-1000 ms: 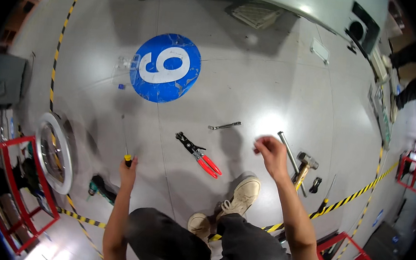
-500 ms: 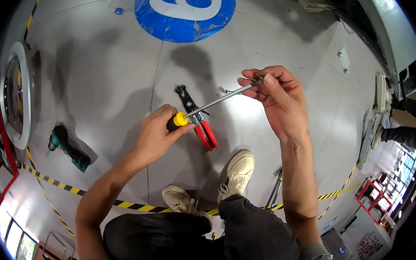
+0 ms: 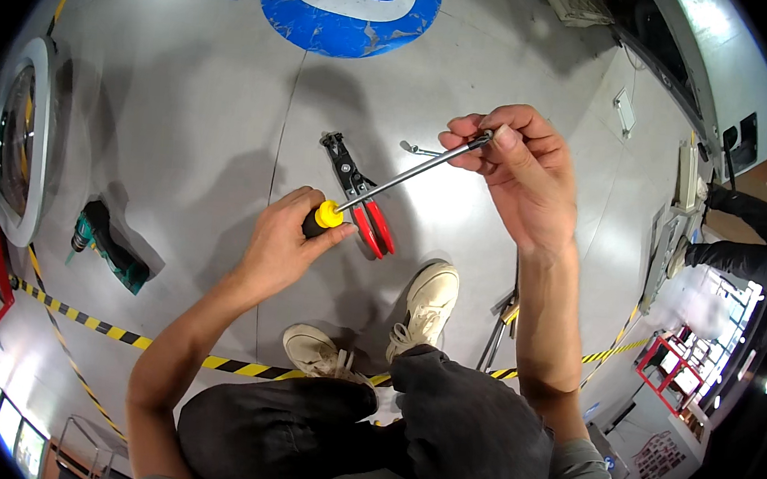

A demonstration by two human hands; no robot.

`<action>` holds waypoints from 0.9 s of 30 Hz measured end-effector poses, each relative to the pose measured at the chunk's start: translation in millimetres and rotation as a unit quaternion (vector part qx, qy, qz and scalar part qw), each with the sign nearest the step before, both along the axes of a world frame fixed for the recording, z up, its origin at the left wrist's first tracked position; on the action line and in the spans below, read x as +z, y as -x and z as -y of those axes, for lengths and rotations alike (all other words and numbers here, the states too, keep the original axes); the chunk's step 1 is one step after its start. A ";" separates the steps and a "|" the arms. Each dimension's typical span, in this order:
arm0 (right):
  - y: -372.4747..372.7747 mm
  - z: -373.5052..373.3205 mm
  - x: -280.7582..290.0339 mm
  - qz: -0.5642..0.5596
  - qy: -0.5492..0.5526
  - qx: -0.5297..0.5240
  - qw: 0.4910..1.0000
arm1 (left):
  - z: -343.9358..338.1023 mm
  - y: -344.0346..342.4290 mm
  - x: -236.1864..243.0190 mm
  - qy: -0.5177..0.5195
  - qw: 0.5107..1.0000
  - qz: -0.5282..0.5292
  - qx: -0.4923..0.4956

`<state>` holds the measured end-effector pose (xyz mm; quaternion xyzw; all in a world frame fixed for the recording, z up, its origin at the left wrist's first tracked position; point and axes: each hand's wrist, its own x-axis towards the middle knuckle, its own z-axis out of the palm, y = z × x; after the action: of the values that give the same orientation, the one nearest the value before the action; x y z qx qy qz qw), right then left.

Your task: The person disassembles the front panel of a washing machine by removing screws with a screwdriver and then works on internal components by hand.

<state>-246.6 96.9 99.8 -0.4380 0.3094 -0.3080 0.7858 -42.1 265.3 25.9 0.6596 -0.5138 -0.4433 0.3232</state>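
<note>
My left hand (image 3: 283, 236) is closed around the black and yellow handle of a screwdriver (image 3: 411, 171). Its long metal shaft slants up to the right, to the fingertips of my right hand (image 3: 528, 174). There the thumb and fingers pinch together at the dark tip. A small part may sit at that tip, but it is too small to make out. Below the shaft, a pair of pliers (image 3: 375, 227) with red handles and a black head lies on the floor. Just beyond the shaft lies a small wrench (image 3: 425, 151), partly hidden by it.
A teal and black cordless drill (image 3: 111, 247) lies at left, near a round appliance door (image 3: 42, 141). Yellow-black tape (image 3: 93, 323) crosses the floor before my shoes (image 3: 428, 302). A blue floor disc (image 3: 327, 39) is ahead; another person's legs (image 3: 735, 236) show at right.
The view has shifted slightly, so the floor items sit higher. Both hands keep their hold; the screwdriver's dark tip now shows more plainly beside my right thumb.
</note>
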 end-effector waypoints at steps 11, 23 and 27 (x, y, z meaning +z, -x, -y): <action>-30.8 27.6 68.5 -0.080 0.088 0.096 0.988 | 4.4 -57.9 69.1 -0.240 0.910 -0.302 -0.152; 16.3 103.2 64.6 -0.061 0.045 -0.044 0.996 | 125.9 3.9 57.2 -0.123 0.972 -0.175 -0.096; 35.5 147.2 37.3 -0.101 0.045 -0.064 0.992 | 165.3 51.4 2.5 -0.060 0.970 -0.222 -0.075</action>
<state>-282.2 -50.3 137.1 -0.4811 0.4008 -0.3256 0.7084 -93.5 100.0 28.4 0.5224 -0.4497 -0.6315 0.3551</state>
